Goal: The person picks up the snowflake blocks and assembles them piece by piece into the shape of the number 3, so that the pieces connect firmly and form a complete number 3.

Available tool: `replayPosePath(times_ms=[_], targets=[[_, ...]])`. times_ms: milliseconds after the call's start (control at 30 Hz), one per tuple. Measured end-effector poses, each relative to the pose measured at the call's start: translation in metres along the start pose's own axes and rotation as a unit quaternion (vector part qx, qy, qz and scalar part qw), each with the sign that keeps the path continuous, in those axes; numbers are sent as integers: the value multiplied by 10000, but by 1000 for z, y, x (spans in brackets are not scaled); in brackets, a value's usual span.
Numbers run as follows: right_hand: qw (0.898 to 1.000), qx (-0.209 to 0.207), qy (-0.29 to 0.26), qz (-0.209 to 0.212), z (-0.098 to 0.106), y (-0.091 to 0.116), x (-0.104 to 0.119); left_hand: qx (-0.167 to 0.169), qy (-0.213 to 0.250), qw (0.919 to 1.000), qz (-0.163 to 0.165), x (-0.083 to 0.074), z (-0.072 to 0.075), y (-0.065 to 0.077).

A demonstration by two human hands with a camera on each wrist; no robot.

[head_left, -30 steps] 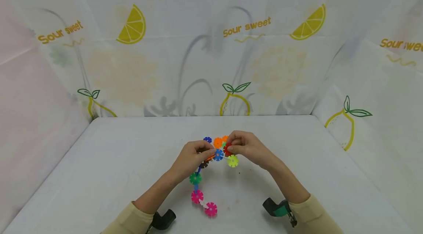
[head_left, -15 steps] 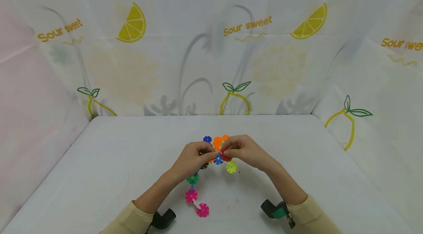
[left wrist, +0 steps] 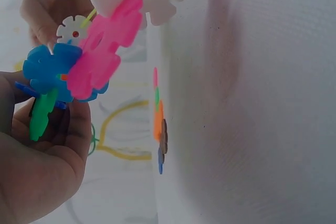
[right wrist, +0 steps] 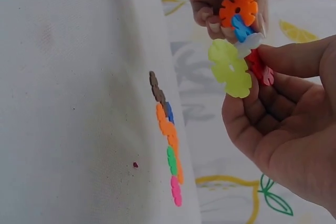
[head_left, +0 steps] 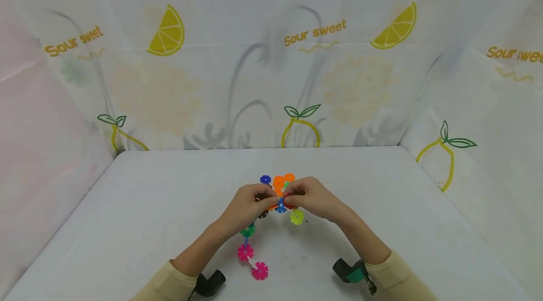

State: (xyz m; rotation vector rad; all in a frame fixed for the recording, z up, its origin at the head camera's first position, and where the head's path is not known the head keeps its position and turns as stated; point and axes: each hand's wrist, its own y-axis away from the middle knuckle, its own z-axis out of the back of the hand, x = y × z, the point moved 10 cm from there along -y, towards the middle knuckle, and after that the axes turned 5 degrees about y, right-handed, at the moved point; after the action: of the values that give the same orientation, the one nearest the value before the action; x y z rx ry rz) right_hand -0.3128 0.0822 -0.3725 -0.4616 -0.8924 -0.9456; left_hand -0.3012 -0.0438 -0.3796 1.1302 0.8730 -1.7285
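Both hands hold a chain of slotted plastic snowflake discs above the table. My left hand (head_left: pixel 247 204) pinches it near an orange disc (right wrist: pixel 239 8), next to a blue disc (head_left: pixel 281 205). Between thumb and fingers of my right hand (head_left: pixel 313 197) is a red disc (right wrist: pixel 255 65), mostly covered in the head view. It lies against a white disc (right wrist: pixel 250 44), close to a yellow-green disc (head_left: pixel 297 217). Below the left hand hang a green disc (head_left: pixel 247 230) and two pink discs (head_left: pixel 245 252), joined through blue and white ones. Whether the red disc is slotted in I cannot tell.
Several loose discs lie on the white table (head_left: pixel 169 197) behind the hands, among them a dark blue disc (head_left: pixel 265 179) and an orange disc (head_left: pixel 289 177). A printed curtain (head_left: pixel 220 79) stands behind. Black wrist-camera mounts (head_left: pixel 209 283) sit beneath both forearms.
The right hand has moved left and slightly down, bringing the red disc up to the blue and white part of the chain. The chain's lower pink end has swung a little left.
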Motion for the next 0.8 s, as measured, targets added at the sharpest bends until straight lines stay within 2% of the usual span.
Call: replayPosePath(times_ms=[200,333,467,533,633,800], targets=[[9993,-377,33,-15,7,0,-1,-154,-103,9998,-96,-2,6,0],[9975,-711,-32,-22,13,-1,-4,-405,10,9991,-137,-4,13,0],[9934,-1117,-246,-9,23,0,-3,-700,319,9968,-197,-9,20,0],[9908,-1300,-381,18,27,1,-2,-882,301,9953,-276,-11,24,0],[9862,-1568,-535,-21,33,3,-1,-1217,-8,9911,-540,-17,31,1],[9748,-2101,-713,-226,44,6,-7,-1723,-585,9787,-946,-26,41,5]])
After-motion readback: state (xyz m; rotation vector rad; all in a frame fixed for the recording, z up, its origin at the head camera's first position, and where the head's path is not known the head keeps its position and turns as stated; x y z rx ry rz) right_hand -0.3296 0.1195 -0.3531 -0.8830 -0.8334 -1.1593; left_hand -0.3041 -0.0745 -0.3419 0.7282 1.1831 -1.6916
